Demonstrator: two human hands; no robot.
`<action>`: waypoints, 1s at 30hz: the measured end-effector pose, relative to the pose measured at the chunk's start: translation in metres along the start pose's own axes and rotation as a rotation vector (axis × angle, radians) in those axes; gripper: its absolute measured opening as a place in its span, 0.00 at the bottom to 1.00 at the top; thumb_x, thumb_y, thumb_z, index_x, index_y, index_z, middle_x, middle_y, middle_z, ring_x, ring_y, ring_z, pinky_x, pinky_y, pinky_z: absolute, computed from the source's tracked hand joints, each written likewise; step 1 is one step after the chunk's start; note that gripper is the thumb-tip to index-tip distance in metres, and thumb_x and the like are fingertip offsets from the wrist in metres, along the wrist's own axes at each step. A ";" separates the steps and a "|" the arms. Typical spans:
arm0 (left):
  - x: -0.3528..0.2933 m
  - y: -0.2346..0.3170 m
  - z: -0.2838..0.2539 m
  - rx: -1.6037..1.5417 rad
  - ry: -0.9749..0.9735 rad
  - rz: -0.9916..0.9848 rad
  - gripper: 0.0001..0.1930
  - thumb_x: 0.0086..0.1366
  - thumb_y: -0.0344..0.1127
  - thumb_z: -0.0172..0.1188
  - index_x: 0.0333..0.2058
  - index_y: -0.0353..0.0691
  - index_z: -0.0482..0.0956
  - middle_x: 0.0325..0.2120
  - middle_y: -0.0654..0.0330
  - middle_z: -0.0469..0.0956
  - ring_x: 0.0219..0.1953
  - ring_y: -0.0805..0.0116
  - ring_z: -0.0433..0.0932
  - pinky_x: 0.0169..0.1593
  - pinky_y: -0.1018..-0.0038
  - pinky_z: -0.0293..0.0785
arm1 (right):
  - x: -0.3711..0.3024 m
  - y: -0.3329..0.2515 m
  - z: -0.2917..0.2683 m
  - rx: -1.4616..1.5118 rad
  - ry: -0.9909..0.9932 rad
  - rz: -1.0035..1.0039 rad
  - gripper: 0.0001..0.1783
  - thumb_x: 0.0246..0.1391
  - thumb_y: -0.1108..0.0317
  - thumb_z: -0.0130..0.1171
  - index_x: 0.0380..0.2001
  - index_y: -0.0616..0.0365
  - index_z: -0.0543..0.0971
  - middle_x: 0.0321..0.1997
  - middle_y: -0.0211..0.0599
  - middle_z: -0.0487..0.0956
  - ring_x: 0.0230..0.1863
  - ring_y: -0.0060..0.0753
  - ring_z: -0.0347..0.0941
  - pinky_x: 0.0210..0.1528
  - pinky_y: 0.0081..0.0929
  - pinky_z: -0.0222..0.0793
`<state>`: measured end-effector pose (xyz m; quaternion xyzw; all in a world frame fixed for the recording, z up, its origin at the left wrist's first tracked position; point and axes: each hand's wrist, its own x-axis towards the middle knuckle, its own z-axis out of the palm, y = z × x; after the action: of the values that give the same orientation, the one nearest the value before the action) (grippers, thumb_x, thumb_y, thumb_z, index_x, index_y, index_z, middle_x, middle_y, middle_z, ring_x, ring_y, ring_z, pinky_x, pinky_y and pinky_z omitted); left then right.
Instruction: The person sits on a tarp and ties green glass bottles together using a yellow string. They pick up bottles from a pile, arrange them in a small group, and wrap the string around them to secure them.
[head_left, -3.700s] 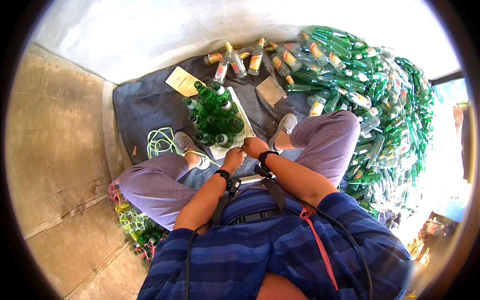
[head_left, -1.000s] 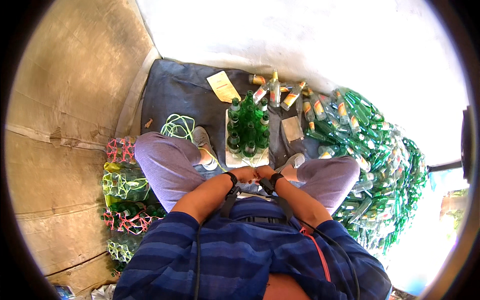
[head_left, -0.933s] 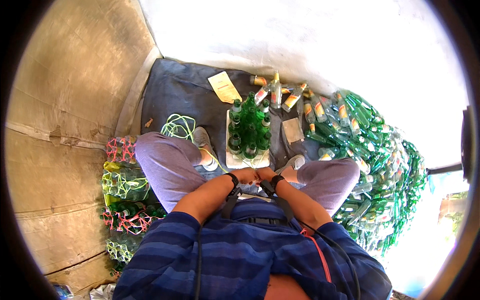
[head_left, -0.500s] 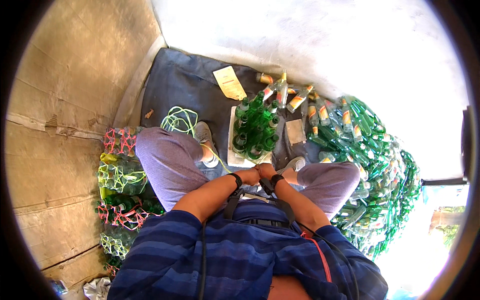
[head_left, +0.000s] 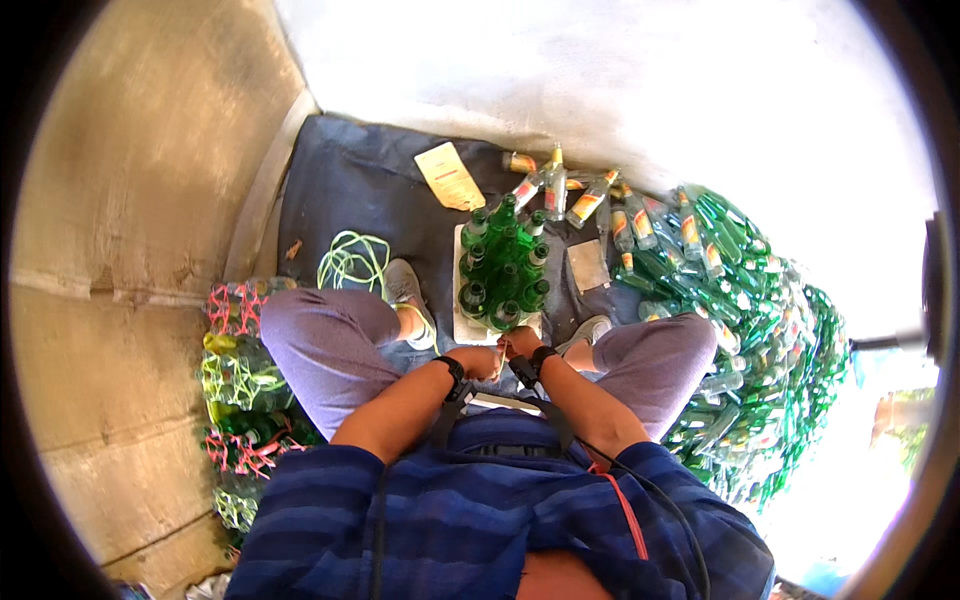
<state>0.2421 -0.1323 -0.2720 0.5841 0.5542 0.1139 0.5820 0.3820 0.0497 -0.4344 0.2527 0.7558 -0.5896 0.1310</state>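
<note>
Upright green bottles [head_left: 505,265] stand packed together on a pale slab [head_left: 462,325] between my feet. Just at the near side of this cluster, my left hand [head_left: 480,362] and my right hand [head_left: 520,342] work close together, both with fingers closed. A thin yellow-green cord [head_left: 503,352] shows between them, and both hands appear to grip it. Its loose coil [head_left: 354,262] lies on the dark sheet beside my left shoe. The fingertips are small and partly hidden, so the cord's exact path around the bottles cannot be made out.
A large heap of green bottles [head_left: 760,350] rises on the right, with clear labelled bottles [head_left: 590,198] at its far end. Bundles of bottles tied with coloured cord [head_left: 240,370] line the left wall. A yellowish paper [head_left: 449,177] and brown cardboard piece [head_left: 588,265] lie on the dark sheet [head_left: 345,180].
My hands, held together before, are now slightly apart, the left one lower and further left. A short stretch of cord now shows between them. The view has shifted slightly.
</note>
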 end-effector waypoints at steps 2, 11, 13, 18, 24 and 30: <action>-0.008 -0.001 -0.001 -0.236 -0.027 -0.274 0.04 0.61 0.29 0.57 0.30 0.39 0.80 0.21 0.61 0.77 0.19 0.68 0.73 0.24 0.66 0.69 | -0.004 -0.074 0.016 0.458 0.031 0.330 0.16 0.67 0.61 0.50 0.38 0.63 0.80 0.37 0.39 0.85 0.34 0.37 0.85 0.32 0.40 0.81; -0.004 0.026 -0.001 -1.226 0.170 -0.362 0.10 0.71 0.39 0.55 0.38 0.37 0.73 0.23 0.54 0.76 0.21 0.62 0.77 0.25 0.67 0.73 | -0.010 -0.087 0.012 -0.922 -0.047 -0.230 0.12 0.45 0.61 0.65 0.31 0.55 0.83 0.32 0.44 0.85 0.37 0.49 0.82 0.40 0.42 0.77; 0.002 0.012 -0.002 -1.092 0.225 -0.352 0.16 0.72 0.48 0.58 0.35 0.39 0.74 0.22 0.56 0.74 0.20 0.64 0.74 0.23 0.69 0.69 | 0.014 -0.051 0.028 -0.921 0.038 -0.205 0.11 0.42 0.56 0.66 0.26 0.48 0.88 0.30 0.40 0.85 0.36 0.46 0.83 0.39 0.42 0.77; 0.008 0.020 -0.004 -0.697 0.351 -0.405 0.15 0.74 0.42 0.53 0.39 0.36 0.79 0.25 0.61 0.77 0.23 0.68 0.73 0.27 0.69 0.66 | 0.006 -0.093 0.023 -0.971 -0.183 -0.041 0.13 0.46 0.53 0.65 0.29 0.47 0.89 0.31 0.38 0.86 0.38 0.41 0.84 0.39 0.41 0.78; 0.026 0.006 0.005 -0.551 0.549 -0.275 0.15 0.73 0.42 0.53 0.40 0.37 0.82 0.27 0.63 0.77 0.26 0.68 0.71 0.31 0.68 0.65 | -0.001 -0.100 0.016 -0.920 -0.015 0.090 0.17 0.44 0.50 0.67 0.32 0.49 0.89 0.33 0.40 0.86 0.40 0.46 0.84 0.41 0.42 0.79; 0.025 0.007 -0.002 -0.259 0.408 -0.249 0.16 0.73 0.38 0.49 0.37 0.32 0.81 0.35 0.49 0.83 0.38 0.54 0.80 0.45 0.64 0.72 | 0.003 -0.085 0.023 -1.090 -0.007 -0.039 0.13 0.38 0.53 0.74 0.30 0.43 0.89 0.33 0.31 0.86 0.39 0.39 0.83 0.39 0.39 0.78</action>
<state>0.2531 -0.1101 -0.2785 0.3970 0.7085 0.2269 0.5376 0.3317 0.0137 -0.3719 0.1322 0.9561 -0.1157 0.2346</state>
